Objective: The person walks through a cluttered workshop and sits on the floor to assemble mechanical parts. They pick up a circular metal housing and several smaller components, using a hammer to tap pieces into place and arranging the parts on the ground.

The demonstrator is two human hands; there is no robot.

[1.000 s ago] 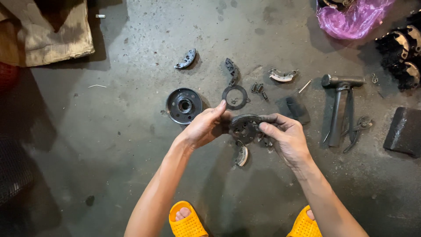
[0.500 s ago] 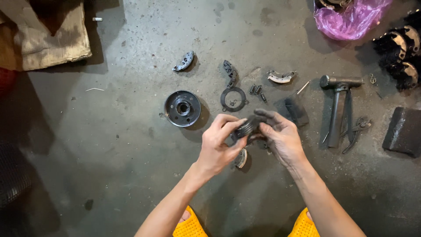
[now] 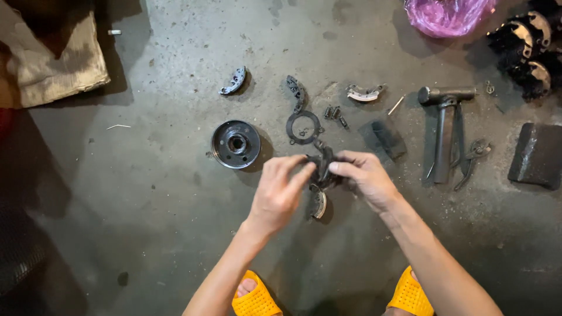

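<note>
Stained concrete floor [image 3: 146,234] carries loose parts spread within easy reach. Both hands, left [image 3: 280,193] and right [image 3: 366,178], pinch a dark metal part [image 3: 322,167] between them, raised above a curved shoe [image 3: 318,203].

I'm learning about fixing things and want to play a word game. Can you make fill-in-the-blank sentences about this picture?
1. Both the left hand and the right hand hold one dark metal part between them, above the ____ floor.
2. The round hub lies to the ____ of the flat ring.
3. The person's sandals are ____ in colour.
4. The plastic bag at the top is ____.

Missing words: concrete; left; yellow; pink
</note>
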